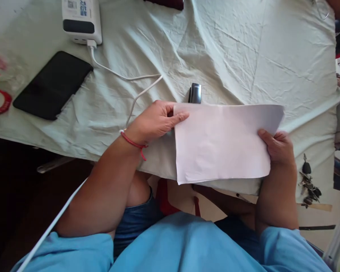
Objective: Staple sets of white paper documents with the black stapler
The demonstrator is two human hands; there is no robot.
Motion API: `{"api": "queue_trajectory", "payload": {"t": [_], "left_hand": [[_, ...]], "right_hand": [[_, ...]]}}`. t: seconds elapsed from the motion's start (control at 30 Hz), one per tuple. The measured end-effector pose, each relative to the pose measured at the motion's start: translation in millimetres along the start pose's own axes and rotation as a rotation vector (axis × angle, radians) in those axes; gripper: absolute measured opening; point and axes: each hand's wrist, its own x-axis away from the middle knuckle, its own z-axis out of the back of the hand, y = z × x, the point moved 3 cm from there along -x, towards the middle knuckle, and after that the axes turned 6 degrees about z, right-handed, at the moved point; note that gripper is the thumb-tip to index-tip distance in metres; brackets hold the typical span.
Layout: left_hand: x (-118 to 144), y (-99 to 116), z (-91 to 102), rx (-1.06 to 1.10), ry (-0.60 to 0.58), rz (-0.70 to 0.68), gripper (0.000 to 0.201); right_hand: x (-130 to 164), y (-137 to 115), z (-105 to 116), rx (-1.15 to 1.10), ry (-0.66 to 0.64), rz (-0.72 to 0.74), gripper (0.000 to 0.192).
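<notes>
The paper (pixel 221 143) is pale, thin and roughly rectangular, with a smooth matte face, faint creases and a softly bent far right corner; a slight doubling along its lower rim suggests more than one layer. Under it spreads the worktop (pixel 229 56), covered in light green cloth that is wrinkled, with long soft folds running in from the far edge. A glossy dark bar-shaped object (pixel 197 92) shows just beyond the paper's far side, partly hidden by it.

Toward the worktop's left edge lie a flat black slab-like device (pixel 53 85) with rounded corners and a red ring (pixel 0 102). Nearer the far edge, a boxy white plastic block (pixel 79 26) feeds a thin white cable (pixel 136 78) that bends back to the left wrist, beside a braided red cord (pixel 133 141). A bunch of metal and black keys (pixel 308 185) sits by the near right corner.

The paper lies between both grips, above the middle of the near edge, its lower left corner overlapping that edge. The left grip (pixel 158 119) pinches its far left corner, thumb on top; the right grip (pixel 282 147) is closed on its right side, thumb pressed flat on the face, fingers hidden beneath.
</notes>
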Motion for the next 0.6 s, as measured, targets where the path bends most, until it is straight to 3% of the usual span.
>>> {"api": "queue_trajectory", "payload": {"t": [0.1, 0.23, 0.33, 0.47, 0.6], "left_hand": [[1.0, -6.6, 9.2, -0.108, 0.067, -0.017, 0.027], [5.0, -9.6, 11.4, -0.289, 0.193, -0.119, 0.028], [11.3, -5.1, 3.2, -0.441, 0.159, -0.203, 0.026], [20.3, 1.9, -11.2, -0.707, 0.065, -0.213, 0.03], [24.2, 7.1, -17.3, -0.854, 0.184, -0.17, 0.033]], "right_hand": [[4.6, -2.4, 0.2, 0.057, -0.074, -0.104, 0.047], [6.5, -2.8, 2.7, 0.175, -0.175, -0.25, 0.051], [6.9, -2.1, 6.3, 0.252, -0.269, -0.365, 0.052], [4.7, -5.2, 5.8, 0.272, -0.268, -0.305, 0.055], [4.7, -6.7, 0.5, 0.256, -0.255, -0.248, 0.054]]}}
